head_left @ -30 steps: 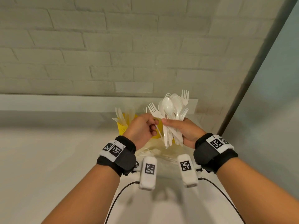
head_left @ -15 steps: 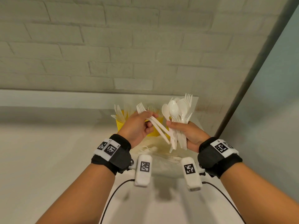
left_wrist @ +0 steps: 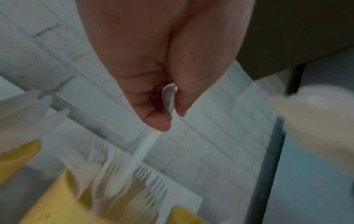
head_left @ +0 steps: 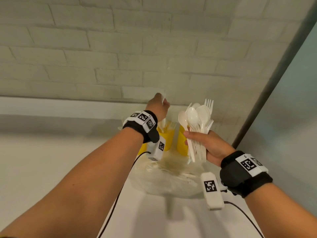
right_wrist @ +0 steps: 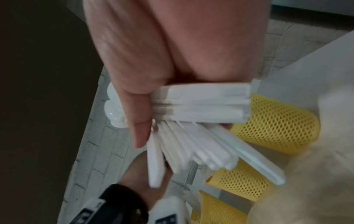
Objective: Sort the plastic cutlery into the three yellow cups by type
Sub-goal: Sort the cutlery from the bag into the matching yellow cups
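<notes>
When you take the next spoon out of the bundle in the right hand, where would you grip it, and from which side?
Probably the spoon by its neck just under the bowl, from above and the left: the bowls fan out clear above the right hand, whose fingers cover the handles of the bundle.

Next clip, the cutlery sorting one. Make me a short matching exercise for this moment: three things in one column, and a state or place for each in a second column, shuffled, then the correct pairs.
Column one:
1. left hand
2. right hand
3. yellow cups

Column two:
A. grips a bundle of spoons and forks by the handles
B. stand on the counter near the wall
C. pinches a single fork by its tines, handle pointing down toward a cup that holds forks

Pairs: 1-C, 2-A, 3-B
</notes>
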